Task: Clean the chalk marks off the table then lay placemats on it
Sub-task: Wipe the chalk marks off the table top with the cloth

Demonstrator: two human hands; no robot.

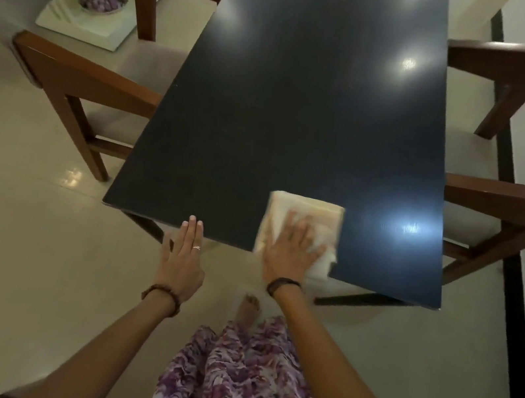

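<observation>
Pale glossy floor tiles (20,245) surround a dark tabletop (295,117), and the person stands at its near short end, so both arms can reach over the edge.

Nearest to the camera, the left hand (183,255) rests with straight fingers together, and only the fingertips (196,222) touch the near edge of the tabletop. This grip is open and holds nothing; I judge that it is there to steady the body while the other arm works.

Just beyond, the right hand (291,248) lies flat on a folded cream cloth (305,226), with the fingers spread. It presses the cloth down and does not close around it. A spread palm gives even pressure over a wide area, which suits wiping. The cloth lies near the near edge, right of the middle, and one corner hangs a little past the edge.

Further away, the tabletop shows only bright reflections of lamps. I cannot see any chalk marks on it, so the cleaning seems almost finished, but the glare may hide faint traces.

Wooden chairs (76,77) stand on both sides. On the seat of the far left chair lies a stack of pale flat sheets (85,26) with something purple on top; these may be the placemats, kept off the surface until it is clean, but I cannot tell for sure.
</observation>
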